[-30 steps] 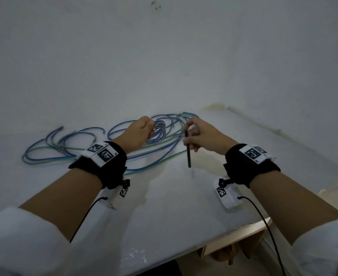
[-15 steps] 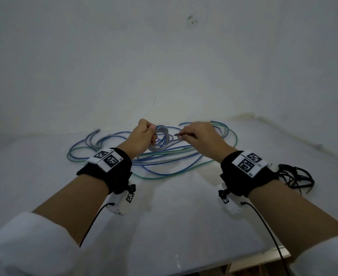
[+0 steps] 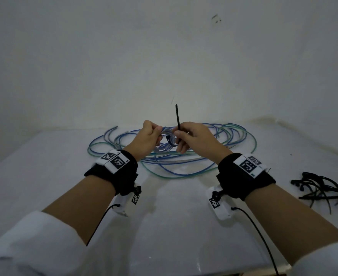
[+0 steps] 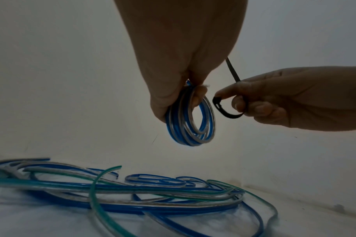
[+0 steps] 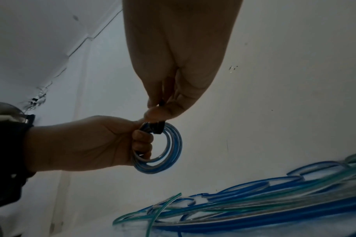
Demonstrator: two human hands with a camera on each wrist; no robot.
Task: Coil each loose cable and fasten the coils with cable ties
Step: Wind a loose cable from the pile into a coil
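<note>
Coil (image 4: 191,121) of blue-and-clear cable held above the bench (image 3: 174,226), left hand (image 3: 147,136) grip clamped round its loops so they can't spring. Right hand (image 3: 194,139) pinches a black cable tie (image 4: 228,110), curled beside it, likely for threading. Loose cables (image 3: 184,164) beneath.

Both hands (image 3: 172,138) raised, fingers pinched

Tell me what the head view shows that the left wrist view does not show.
Only the head view shows the pile of spare black ties on the table to the right, and both wristbands. Only the left wrist view shows the black tie bent into a hook beside the coil, not yet around it. Both show the left hand gripping the coil, the right hand pinching the tie, and the loose cables below.
</note>
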